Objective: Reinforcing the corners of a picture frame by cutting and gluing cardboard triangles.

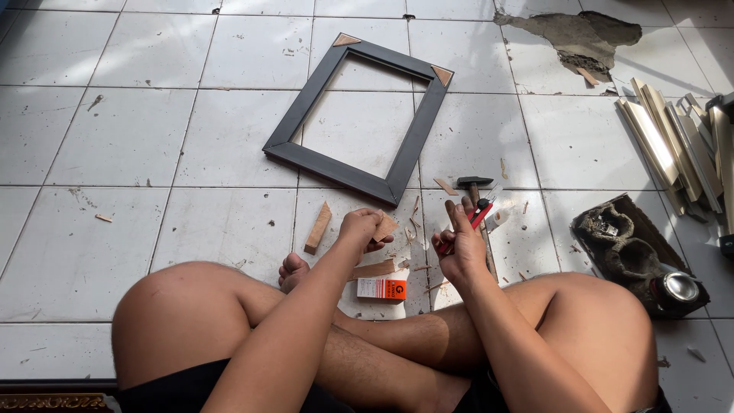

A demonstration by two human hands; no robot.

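Observation:
I sit cross-legged on a white tiled floor. My left hand (362, 228) pinches a small flat piece of wood (386, 226). My right hand (461, 246) grips a red utility knife (482, 214), its tip pointing up and away. Just beyond the hands lies a black picture frame (417, 138) face down, with wooden triangles glued into its two far corners. A wood block (318, 227), another wood strip (375, 268) and a small orange and white box (382, 289) lie near my feet.
A hammer (475, 184) rests beyond my right hand. A dark tray (638, 256) with a metal can sits at right, with a bundle of pale moulding strips (673, 141) behind it. A broken patch of tile (581, 38) is at the top right. Wood chips litter the floor.

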